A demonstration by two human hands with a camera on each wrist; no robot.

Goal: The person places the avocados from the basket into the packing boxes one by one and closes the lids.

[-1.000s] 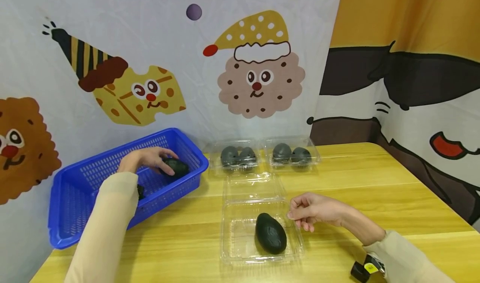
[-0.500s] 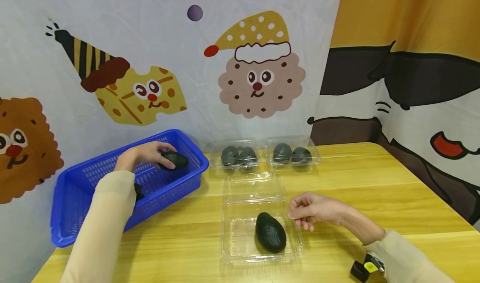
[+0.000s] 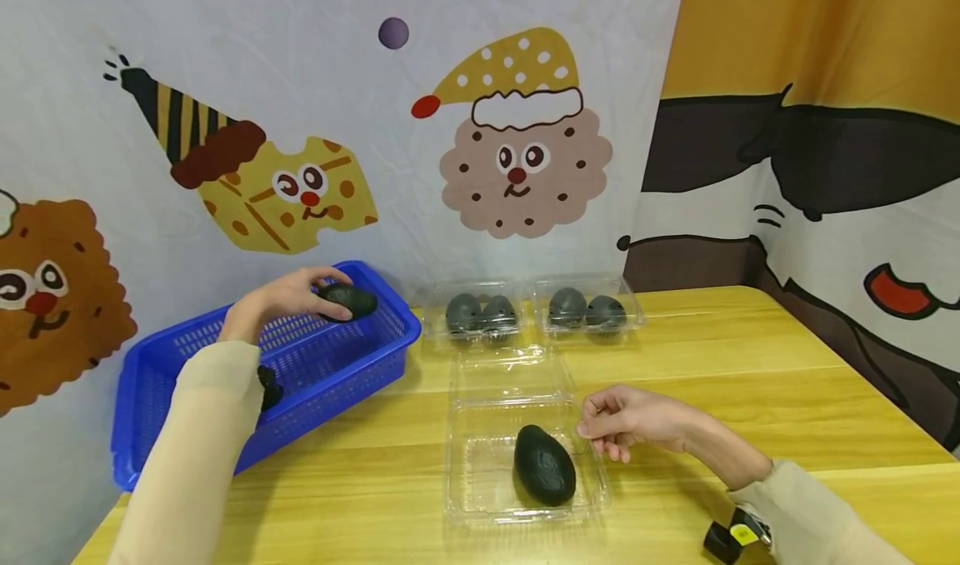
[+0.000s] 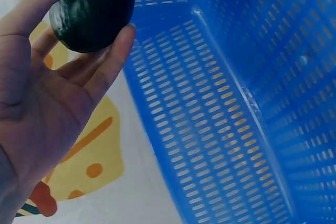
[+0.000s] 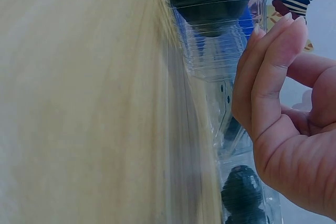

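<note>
My left hand [image 3: 318,292] grips a dark avocado [image 3: 347,300] just above the far right corner of the blue basket [image 3: 187,427]. The left wrist view shows that avocado [image 4: 94,9] held between thumb and fingers [image 4: 113,56] over the basket's mesh wall [image 4: 236,103]. My right hand [image 3: 603,427] lies loosely curled on the table and holds nothing. It sits at the right edge of an open clear clamshell [image 3: 480,498], in which one avocado [image 3: 543,465] lies. In the right wrist view the fingers [image 5: 273,66] stand beside the clamshell wall [image 5: 210,77].
Two closed clamshells [image 3: 472,292] [image 3: 585,288], each with two avocados, stand at the back by the cartoon cloth wall. Another avocado [image 3: 268,388] lies in the basket, partly behind my left sleeve. A small black device [image 3: 723,540] sits near the table's front right.
My left hand has lifted the avocado from the basket floor up to rim height. The right hand and the clamshell's avocado have stayed put.
</note>
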